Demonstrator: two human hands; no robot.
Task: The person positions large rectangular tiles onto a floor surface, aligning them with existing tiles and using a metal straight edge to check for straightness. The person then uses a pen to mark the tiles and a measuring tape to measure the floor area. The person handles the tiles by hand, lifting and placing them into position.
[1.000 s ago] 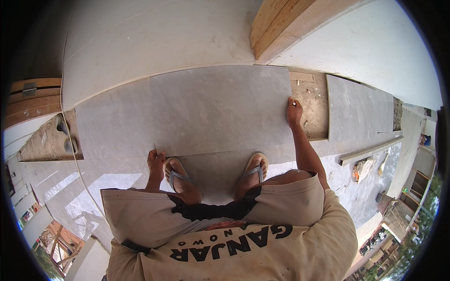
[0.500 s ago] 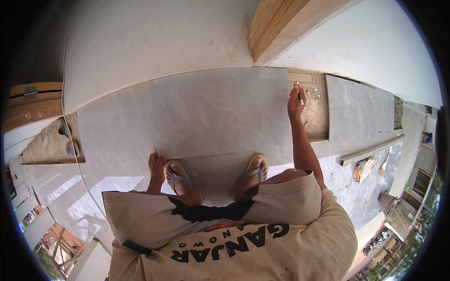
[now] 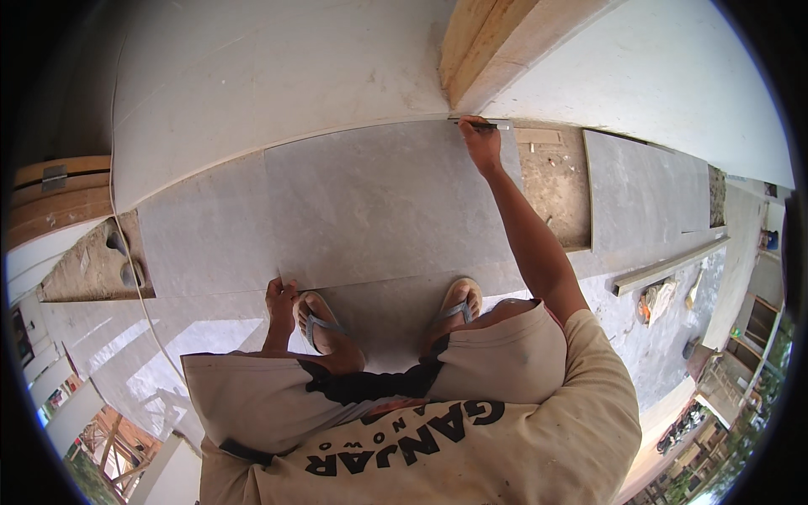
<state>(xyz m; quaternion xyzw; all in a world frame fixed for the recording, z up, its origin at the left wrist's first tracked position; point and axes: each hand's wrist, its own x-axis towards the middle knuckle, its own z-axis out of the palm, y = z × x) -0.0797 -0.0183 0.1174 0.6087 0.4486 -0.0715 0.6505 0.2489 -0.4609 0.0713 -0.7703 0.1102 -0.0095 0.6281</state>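
A large grey floor tile (image 3: 387,202) lies in front of my feet, its far edge along the white wall. My right hand (image 3: 481,145) is closed round a dark marker with a pale end (image 3: 481,125), at the tile's far edge beside the foot of a wooden post (image 3: 484,67). The marker lies nearly sideways; its tip is hard to make out. My left hand (image 3: 281,300) is at the tile's near left corner, next to my left foot, with its fingers curled against the edge. Part of those fingers is hidden.
Right of the tile is a bare, sandy gap (image 3: 551,194) with small debris, then another grey tile (image 3: 644,189). A long straight bar (image 3: 669,268) lies on the right floor. A cable (image 3: 139,286) runs down at left, past an unfinished corner (image 3: 93,265).
My right hand has moved left and away from me with the marker, from the sandy gap's edge to the tile's far edge by the post. My left hand has stayed at the corner.
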